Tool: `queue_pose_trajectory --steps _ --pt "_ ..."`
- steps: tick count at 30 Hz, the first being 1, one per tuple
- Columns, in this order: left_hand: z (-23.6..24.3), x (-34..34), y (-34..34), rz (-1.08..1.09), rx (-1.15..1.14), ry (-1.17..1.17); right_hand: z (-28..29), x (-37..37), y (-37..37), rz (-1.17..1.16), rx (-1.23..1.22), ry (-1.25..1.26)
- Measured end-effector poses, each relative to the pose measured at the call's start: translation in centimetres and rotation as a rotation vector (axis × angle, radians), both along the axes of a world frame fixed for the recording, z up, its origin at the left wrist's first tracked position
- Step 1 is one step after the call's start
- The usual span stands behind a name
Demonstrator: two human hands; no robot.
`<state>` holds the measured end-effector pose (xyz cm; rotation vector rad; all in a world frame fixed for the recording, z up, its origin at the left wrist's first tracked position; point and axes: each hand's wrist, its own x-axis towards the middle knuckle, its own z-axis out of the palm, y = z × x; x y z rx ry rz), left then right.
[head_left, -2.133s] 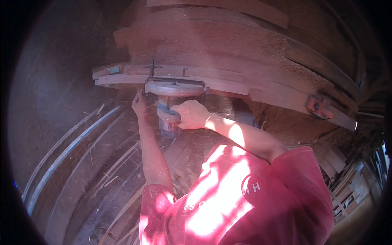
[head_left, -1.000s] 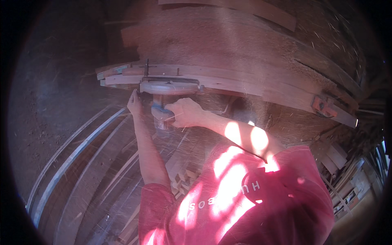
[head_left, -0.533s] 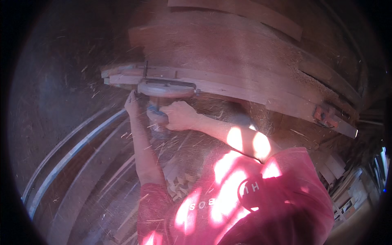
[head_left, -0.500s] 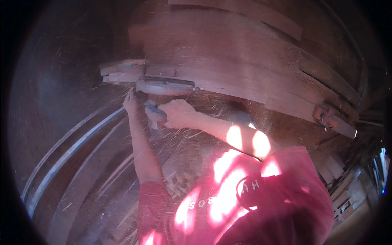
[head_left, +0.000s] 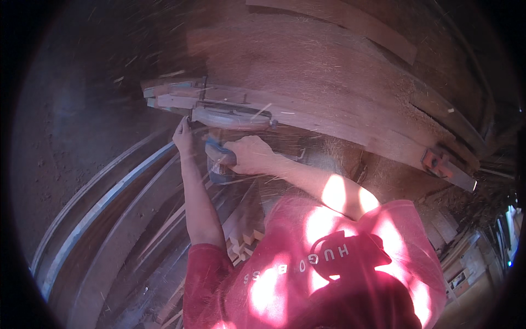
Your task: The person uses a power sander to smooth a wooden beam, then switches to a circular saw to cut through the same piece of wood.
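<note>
My right hand (head_left: 251, 155) is wrapped round the grip of a blue-and-dark power tool (head_left: 221, 160), whose exact kind is blurred. It sits on the near side of a long wooden workpiece (head_left: 318, 122). My left hand (head_left: 184, 136) is raised to the tool's left, fingers pinched together at a small dark upright part; what they hold is too small to make out. Just beyond both hands, a pale curved bar (head_left: 233, 117) with a knob at its right end lies along the wood's near edge. Short wood pieces (head_left: 170, 98) stick out at the left end.
Wood chips fly through the air. A wide wooden surface (head_left: 307, 60) spreads beyond the workpiece. A red-handled saw-like tool (head_left: 437, 163) lies at its right. Long boards (head_left: 118, 247) lean at lower left, and cut blocks (head_left: 245, 245) are by my left elbow. Scrap wood (head_left: 471, 268) is piled at lower right.
The whole scene has shifted slightly rightward in view. Both hands stay at about the same places by the workpiece. Chips are flying in both frames.
</note>
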<state>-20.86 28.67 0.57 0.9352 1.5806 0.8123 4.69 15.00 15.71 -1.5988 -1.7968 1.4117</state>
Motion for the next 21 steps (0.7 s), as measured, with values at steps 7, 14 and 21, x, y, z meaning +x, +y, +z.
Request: queue_pose_trajectory --steps 7,14,21 --pt "0.7 -0.8 1.1 0.016 -0.087 0.020 -0.8 -1.3 0.8 -0.004 0.055 -0.022" --pt "4.2 0.9 1.5 0.098 -0.128 -0.115 -1.0 -2.4 1.7 -0.028 0.068 -0.011" --pt "3.5 -0.9 2.7 -0.042 -0.016 0.133 -1.1 -3.2 2.6 -0.021 0.105 -0.001"
